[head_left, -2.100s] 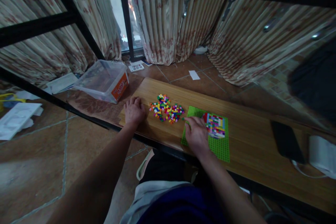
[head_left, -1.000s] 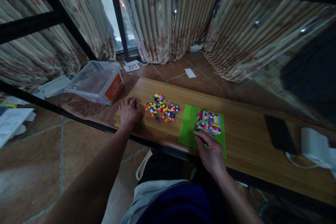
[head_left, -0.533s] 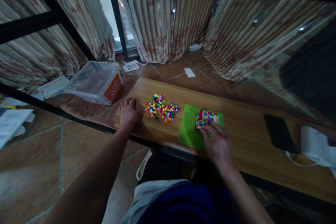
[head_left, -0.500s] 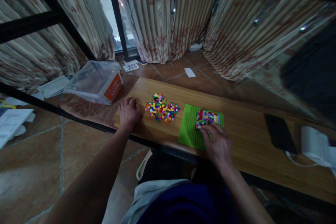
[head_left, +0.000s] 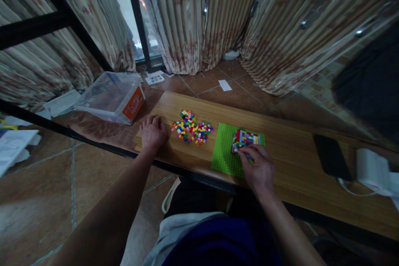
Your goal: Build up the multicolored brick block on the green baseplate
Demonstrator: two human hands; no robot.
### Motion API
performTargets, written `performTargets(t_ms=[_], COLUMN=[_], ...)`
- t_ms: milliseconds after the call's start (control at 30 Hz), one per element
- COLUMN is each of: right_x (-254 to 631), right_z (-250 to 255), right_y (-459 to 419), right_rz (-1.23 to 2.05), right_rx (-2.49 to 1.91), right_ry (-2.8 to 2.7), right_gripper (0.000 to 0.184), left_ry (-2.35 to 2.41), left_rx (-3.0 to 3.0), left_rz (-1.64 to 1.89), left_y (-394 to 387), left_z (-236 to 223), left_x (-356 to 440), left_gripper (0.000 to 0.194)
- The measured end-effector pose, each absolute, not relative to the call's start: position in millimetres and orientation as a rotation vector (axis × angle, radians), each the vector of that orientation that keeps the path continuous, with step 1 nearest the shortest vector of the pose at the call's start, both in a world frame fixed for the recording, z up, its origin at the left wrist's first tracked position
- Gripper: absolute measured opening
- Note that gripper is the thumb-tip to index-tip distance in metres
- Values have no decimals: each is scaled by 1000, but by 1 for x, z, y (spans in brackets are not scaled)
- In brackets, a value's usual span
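A green studded baseplate (head_left: 222,149) lies on the wooden tabletop. On its right part stands a low block built of small multicoloured toy bricks (head_left: 247,137). The fingers of my right hand (head_left: 258,168) are pinched together at the near left edge of this block. Whatever lies between those fingertips is too small and covered to make out. My left hand (head_left: 153,133) rests on the table's left end, fingers apart and loosely bent, holding nothing. Between the left hand and the baseplate spreads a pile of loose toy bricks (head_left: 204,132) in many colours.
Left of the table, a clear plastic bin (head_left: 109,95) with an orange label sits on a brown mat (head_left: 99,131). A black phone (head_left: 332,156) and a white device with a cable (head_left: 372,170) lie at the right. Curtains (head_left: 183,25) hang beyond.
My right hand stays at the brick block, its fingertips shifted only slightly. The left hand stays where it was. The whole view has moved a little.
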State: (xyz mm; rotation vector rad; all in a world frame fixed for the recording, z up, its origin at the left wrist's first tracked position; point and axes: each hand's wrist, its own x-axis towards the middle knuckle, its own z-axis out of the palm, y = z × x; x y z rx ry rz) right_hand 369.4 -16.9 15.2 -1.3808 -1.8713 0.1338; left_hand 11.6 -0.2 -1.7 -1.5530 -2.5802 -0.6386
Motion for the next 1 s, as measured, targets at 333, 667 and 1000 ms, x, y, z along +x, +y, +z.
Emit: performTargets(t_ms=[333,667,1000], right_x=[372,372,366], right_z=[-2,-3,8], right_y=[-21,-22,-49], right_rz=[-73,-42,120], right_rx=[-1243,-1260,-1337], right_ry=[-1879,-1902,-1782], right_gripper=[16,21,23], left_ry=[-2558,-2601,-2573], left_rx=[-1572,-1560,-1562], left_rz=[-660,-645,-649], left_y=[-1,-1,-2], left_z=[-3,1,-1], left_x=[11,13,12], left_gripper=[42,44,43])
